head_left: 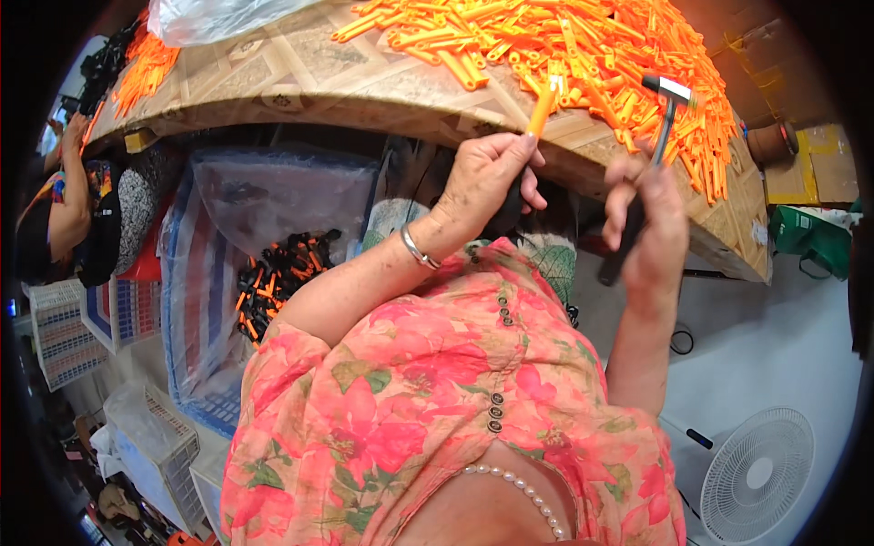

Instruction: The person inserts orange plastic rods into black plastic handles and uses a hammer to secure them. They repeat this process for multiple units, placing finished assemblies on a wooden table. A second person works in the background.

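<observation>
My left hand (pixel 492 177) is closed around a piece with an orange plastic shaft (pixel 541 114) and a black lower part (pixel 506 217). The orange end points up at the table edge, and my fingers cover the middle. Raised to the right, my right hand (pixel 648 205) grips a small hammer (pixel 669 123) by its dark handle, slightly blurred. The hammer's head, black at one end, is level with the table top and apart from the orange shaft. Just beyond both hands lies a big heap of loose orange plastic pieces (pixel 628 55) on the wood-patterned table (pixel 300 68).
A blue-rimmed, plastic-lined crate (pixel 273 173) below the table holds black-and-orange pieces (pixel 282 278). Another person (pixel 68 200) works at the far left, by more orange pieces (pixel 146 68). A white fan (pixel 758 470), a green bag (pixel 808 238) and cardboard boxes (pixel 815 164) stand right.
</observation>
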The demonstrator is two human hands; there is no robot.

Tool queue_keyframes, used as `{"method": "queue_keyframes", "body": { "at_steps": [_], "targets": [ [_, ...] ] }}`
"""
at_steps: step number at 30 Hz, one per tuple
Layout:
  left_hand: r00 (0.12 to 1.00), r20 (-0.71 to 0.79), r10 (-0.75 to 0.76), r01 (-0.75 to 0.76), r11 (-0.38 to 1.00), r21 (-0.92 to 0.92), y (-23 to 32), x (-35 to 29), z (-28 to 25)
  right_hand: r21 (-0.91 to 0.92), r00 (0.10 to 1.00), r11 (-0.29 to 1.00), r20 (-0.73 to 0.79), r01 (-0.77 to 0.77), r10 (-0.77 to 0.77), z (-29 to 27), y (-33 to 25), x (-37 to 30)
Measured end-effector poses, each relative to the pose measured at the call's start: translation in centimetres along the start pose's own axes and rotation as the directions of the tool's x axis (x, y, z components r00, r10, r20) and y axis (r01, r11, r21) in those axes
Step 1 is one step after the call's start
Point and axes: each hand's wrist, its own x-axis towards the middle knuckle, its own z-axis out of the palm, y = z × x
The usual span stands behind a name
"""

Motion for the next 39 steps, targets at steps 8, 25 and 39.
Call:
{"method": "queue_keyframes", "body": {
  "at_steps": [8,25,39],
  "targets": [
    [0.973,-0.185,-0.139,0.152,0.987,0.058,-1.1,1.6,0.8,-0.244,0.988,0.958,-0.022,-0.152,0.151,-3.6,4.4,-2.6],
    [0.962,-0.123,-0.245,0.265,0.943,0.202,1.0,1.1,0.3,-0.548,0.984,0.836,0.129,-0.035,0.126,-2.6,4.8,-0.9],
    [0.958,-0.164,-0.234,0.284,0.842,0.458,2.4,2.6,-1.2,-0.608,0.976,0.791,0.203,0.067,0.073,-2.6,6.0,-0.9]
  ]
}}
